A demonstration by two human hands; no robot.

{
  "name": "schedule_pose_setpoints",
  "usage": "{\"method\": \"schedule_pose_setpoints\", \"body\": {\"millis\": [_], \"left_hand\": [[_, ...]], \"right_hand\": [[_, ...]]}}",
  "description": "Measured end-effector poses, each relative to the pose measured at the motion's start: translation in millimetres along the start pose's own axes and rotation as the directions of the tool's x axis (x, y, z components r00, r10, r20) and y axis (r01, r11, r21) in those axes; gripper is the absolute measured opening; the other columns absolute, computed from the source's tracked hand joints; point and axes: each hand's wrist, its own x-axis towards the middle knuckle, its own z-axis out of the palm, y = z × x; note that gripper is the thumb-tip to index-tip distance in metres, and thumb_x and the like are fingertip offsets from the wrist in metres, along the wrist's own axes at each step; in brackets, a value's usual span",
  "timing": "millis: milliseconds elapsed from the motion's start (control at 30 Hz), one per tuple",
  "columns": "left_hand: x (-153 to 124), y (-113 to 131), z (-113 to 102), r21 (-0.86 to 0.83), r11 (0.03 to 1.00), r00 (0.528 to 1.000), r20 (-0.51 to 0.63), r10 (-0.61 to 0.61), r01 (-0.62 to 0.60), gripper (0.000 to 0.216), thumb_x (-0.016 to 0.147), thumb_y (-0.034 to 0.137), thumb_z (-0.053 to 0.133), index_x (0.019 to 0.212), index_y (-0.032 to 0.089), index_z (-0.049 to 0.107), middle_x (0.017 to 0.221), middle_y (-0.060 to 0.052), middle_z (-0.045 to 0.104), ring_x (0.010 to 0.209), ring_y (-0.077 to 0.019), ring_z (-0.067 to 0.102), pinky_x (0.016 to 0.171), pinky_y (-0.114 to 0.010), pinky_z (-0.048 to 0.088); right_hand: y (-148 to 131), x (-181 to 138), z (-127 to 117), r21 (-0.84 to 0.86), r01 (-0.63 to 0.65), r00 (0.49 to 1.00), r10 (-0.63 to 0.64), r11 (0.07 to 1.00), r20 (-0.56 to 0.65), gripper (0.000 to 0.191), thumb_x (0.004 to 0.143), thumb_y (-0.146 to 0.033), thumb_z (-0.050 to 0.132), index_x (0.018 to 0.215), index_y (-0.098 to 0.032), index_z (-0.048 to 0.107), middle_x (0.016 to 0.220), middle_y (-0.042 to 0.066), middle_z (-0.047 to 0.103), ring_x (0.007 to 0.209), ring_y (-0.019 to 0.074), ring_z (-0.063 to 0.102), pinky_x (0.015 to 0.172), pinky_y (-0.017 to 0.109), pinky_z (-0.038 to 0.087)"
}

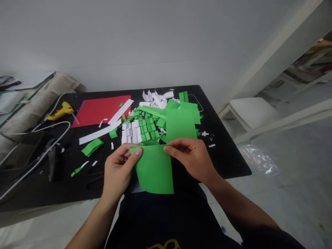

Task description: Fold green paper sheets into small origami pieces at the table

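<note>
Between both hands I hold a green sheet of paper [155,171] by its upper edge, over the near edge of the table. My left hand [120,167] pinches its upper left corner with the thumb on top. At the upper right corner, my right hand [190,157] grips it between thumb and fingers. Just beyond my right hand lies another green sheet [181,122]. Ahead of my left hand are folded white paper pieces [131,132] and folded green paper pieces [148,129], set in rows.
A red sheet [103,110] with white strips lies at the back left, beside a yellow glue gun [62,111]. White scraps [157,98] pile up at the back. Dark scissors [94,178] and a green folded bundle [92,147] lie left. Cables cross the left side; a white stool [252,110] stands right.
</note>
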Motion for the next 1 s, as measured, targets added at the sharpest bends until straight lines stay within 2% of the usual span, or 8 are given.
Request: {"method": "schedule_pose_setpoints", "body": {"millis": [267,433,533,667,733,833,933,1000], "left_hand": [[3,-5,-7,0.170,0.983,0.983,-0.155,0.095,-0.068,0.024,0.087,0.042,0.083,0.079,0.019,0.080,0.065,0.002,0.070,0.061,-0.0110,0.057,0.057,-0.020,0.046],[3,-8,-1,0.138,0.987,0.984,-0.142,0.104,-0.085,0.026,0.087,0.044,0.081,0.087,0.019,0.082,0.072,0.000,0.074,0.065,-0.0132,0.062,0.061,-0.022,0.050],[3,-9,1,0.165,0.982,0.987,-0.120,0.109,-0.088,0.025,0.085,0.042,0.081,0.080,0.017,0.079,0.064,0.001,0.068,0.059,-0.0120,0.057,0.055,-0.021,0.046],[4,-6,-4,0.297,0.947,0.984,-0.086,0.157,-0.126,0.023,0.087,0.037,0.078,0.075,0.018,0.077,0.060,0.003,0.063,0.055,-0.0104,0.051,0.050,-0.020,0.041],[5,-3,-6,0.362,0.917,0.983,-0.008,0.184,-0.168,0.021,0.089,0.034,0.076,0.076,0.018,0.077,0.060,0.003,0.065,0.055,-0.0106,0.053,0.051,-0.020,0.042],[7,5,-4,0.402,0.876,0.959,0.203,0.199,-0.267,0.018,0.093,0.030,0.073,0.079,0.019,0.077,0.064,0.002,0.070,0.056,-0.0107,0.060,0.053,-0.019,0.045],[8,13,4,0.393,0.844,0.892,0.407,0.197,-0.365,0.018,0.099,0.028,0.067,0.087,0.019,0.078,0.070,0.002,0.074,0.059,-0.0105,0.064,0.055,-0.019,0.046],[8,15,11,0.398,0.828,0.859,0.479,0.180,-0.395,0.023,0.102,0.030,0.064,0.087,0.018,0.076,0.068,0.003,0.070,0.057,-0.0095,0.060,0.055,-0.020,0.044]], "right_hand": [[5,0,0,-0.048,0.038,0.997,-0.040,0.998,-0.060,0.017,0.078,-0.036,0.092,0.082,-0.022,0.084,0.075,0.002,0.081,0.067,0.0174,0.074,0.062,0.029,0.063],[8,1,1,-0.070,0.068,0.992,-0.075,0.995,-0.100,0.020,0.078,-0.037,0.092,0.082,-0.020,0.084,0.075,0.003,0.081,0.067,0.0167,0.074,0.062,0.027,0.062],[12,2,-2,-0.076,0.066,0.990,-0.075,0.995,-0.119,0.018,0.080,-0.037,0.090,0.083,-0.020,0.083,0.074,0.003,0.080,0.066,0.0160,0.073,0.061,0.027,0.061],[16,2,-11,-0.096,0.033,0.999,-0.037,0.995,-0.040,0.019,0.082,-0.037,0.087,0.084,-0.020,0.080,0.077,0.003,0.079,0.070,0.0166,0.074,0.065,0.028,0.061],[14,3,-17,-0.124,0.029,0.998,-0.021,0.992,0.064,0.021,0.083,-0.036,0.088,0.092,-0.020,0.079,0.088,0.004,0.081,0.081,0.0186,0.077,0.074,0.030,0.063],[5,4,-18,-0.199,0.089,0.981,-0.052,0.976,0.185,0.029,0.083,-0.031,0.088,0.107,-0.021,0.077,0.104,0.005,0.082,0.098,0.0203,0.078,0.089,0.033,0.062],[-2,7,-10,-0.237,0.180,0.957,-0.114,0.955,0.267,0.019,0.086,-0.027,0.085,0.103,-0.021,0.077,0.099,0.002,0.081,0.092,0.0170,0.076,0.084,0.029,0.060],[-3,7,-3,-0.250,0.219,0.944,-0.141,0.943,0.297,0.006,0.091,-0.024,0.080,0.095,-0.020,0.076,0.091,0.000,0.079,0.083,0.0143,0.073,0.077,0.025,0.058]]}}
